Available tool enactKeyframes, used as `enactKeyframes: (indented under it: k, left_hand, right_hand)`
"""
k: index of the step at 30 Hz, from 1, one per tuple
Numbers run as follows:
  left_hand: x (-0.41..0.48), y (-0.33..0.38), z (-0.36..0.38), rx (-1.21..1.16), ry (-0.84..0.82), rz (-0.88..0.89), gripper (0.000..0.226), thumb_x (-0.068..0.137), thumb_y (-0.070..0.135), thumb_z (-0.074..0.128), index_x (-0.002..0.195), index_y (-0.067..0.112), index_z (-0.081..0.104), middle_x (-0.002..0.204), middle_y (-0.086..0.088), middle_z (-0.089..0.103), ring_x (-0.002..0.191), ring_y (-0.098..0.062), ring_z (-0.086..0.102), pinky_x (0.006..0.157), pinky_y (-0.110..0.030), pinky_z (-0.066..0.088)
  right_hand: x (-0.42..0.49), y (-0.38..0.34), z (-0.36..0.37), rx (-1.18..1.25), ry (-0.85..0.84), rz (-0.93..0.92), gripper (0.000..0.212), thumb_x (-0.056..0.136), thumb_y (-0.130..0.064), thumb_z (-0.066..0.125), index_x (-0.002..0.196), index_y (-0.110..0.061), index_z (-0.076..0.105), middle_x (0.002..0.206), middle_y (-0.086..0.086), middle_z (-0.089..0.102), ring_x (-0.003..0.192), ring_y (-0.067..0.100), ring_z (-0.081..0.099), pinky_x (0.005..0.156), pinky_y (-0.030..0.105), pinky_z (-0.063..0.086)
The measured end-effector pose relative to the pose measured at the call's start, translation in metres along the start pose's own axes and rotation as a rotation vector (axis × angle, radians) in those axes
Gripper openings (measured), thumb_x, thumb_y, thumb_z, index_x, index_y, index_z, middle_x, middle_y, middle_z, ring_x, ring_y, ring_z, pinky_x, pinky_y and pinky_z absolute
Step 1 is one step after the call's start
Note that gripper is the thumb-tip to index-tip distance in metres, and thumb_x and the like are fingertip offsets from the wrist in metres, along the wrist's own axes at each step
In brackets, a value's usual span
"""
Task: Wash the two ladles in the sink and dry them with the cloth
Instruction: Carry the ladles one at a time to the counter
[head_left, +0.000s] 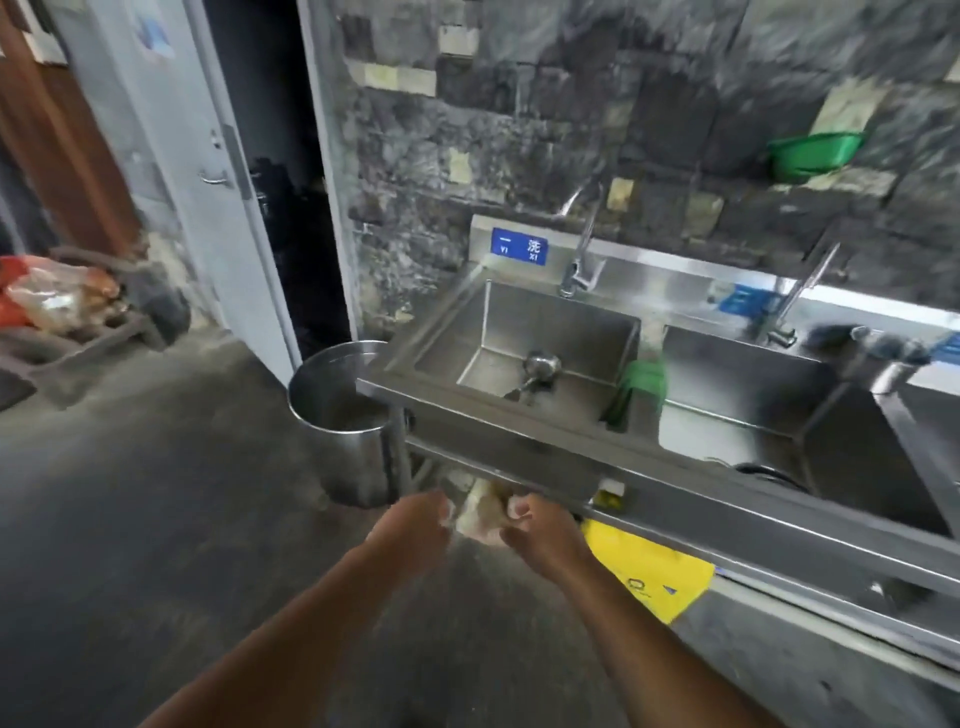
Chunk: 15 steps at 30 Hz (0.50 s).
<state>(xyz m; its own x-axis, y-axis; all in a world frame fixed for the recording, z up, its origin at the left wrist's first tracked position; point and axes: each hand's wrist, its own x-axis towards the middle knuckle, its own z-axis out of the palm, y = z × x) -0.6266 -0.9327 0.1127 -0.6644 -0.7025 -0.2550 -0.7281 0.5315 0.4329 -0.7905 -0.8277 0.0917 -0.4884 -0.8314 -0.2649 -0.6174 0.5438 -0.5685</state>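
Head view: the left hand (415, 525) and right hand (540, 535) both grip a crumpled pale cloth (480, 512) below the steel sink's front edge (519, 410). One round-bowled metal ladle (537, 370) lies in the left basin; a green rag (641, 384) drapes the divider.

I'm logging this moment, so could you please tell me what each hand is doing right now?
Left hand: fingers closed on the crumpled pale cloth.
Right hand: fingers closed on the same cloth.
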Motion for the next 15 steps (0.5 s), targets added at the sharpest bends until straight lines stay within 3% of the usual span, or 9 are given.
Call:
enactKeyframes:
  k: [3,7,11,13,15]
  left_hand:
    - [0.069,0.009,-0.031,0.055,-0.031,0.04,0.025,0.091,0.015,0.051,0.114,0.009,0.059,0.116,-0.013,0.064,0.109,-0.03,0.06,0.086,-0.033,0.048]
    - [0.156,0.018,-0.049,0.045,-0.059,0.093,0.015,0.083,0.017,0.051,0.096,0.012,0.058,0.1,-0.011,0.065,0.095,-0.031,0.062,0.076,-0.032,0.048]
    - [0.226,0.036,-0.048,0.018,-0.083,0.126,0.01,0.089,0.014,0.05,0.095,0.013,0.057,0.09,-0.007,0.061,0.078,-0.02,0.056,0.063,-0.027,0.043]
    - [0.265,0.044,-0.043,-0.007,-0.103,0.119,0.015,0.091,0.014,0.049,0.102,0.01,0.058,0.093,-0.007,0.059,0.076,-0.016,0.051,0.066,-0.026,0.044]
    - [0.309,0.053,-0.039,0.005,-0.12,0.088,0.013,0.091,0.013,0.05,0.101,0.01,0.057,0.094,-0.007,0.058,0.079,-0.016,0.053,0.073,-0.03,0.047]
  right_hand:
    - [0.056,-0.005,-0.021,0.012,0.03,0.093,0.031,0.086,-0.034,0.061,0.112,-0.018,0.059,0.113,0.004,0.065,0.109,0.026,0.06,0.084,0.03,0.044]
    - [0.124,-0.005,-0.045,0.08,0.068,0.19,0.03,0.083,-0.031,0.064,0.111,-0.022,0.06,0.099,-0.001,0.064,0.101,0.024,0.063,0.079,0.029,0.045]
    - [0.192,0.018,-0.066,0.144,0.061,0.241,0.037,0.081,-0.032,0.066,0.114,-0.019,0.058,0.108,0.004,0.066,0.102,0.024,0.063,0.086,0.032,0.05]
    - [0.228,0.031,-0.078,0.182,0.059,0.24,0.036,0.084,-0.032,0.065,0.116,-0.017,0.058,0.106,0.002,0.062,0.1,0.022,0.061,0.083,0.031,0.049]
    - [0.271,0.05,-0.088,0.205,0.083,0.232,0.034,0.085,-0.032,0.066,0.116,-0.018,0.06,0.102,-0.002,0.059,0.091,0.017,0.059,0.071,0.025,0.043]
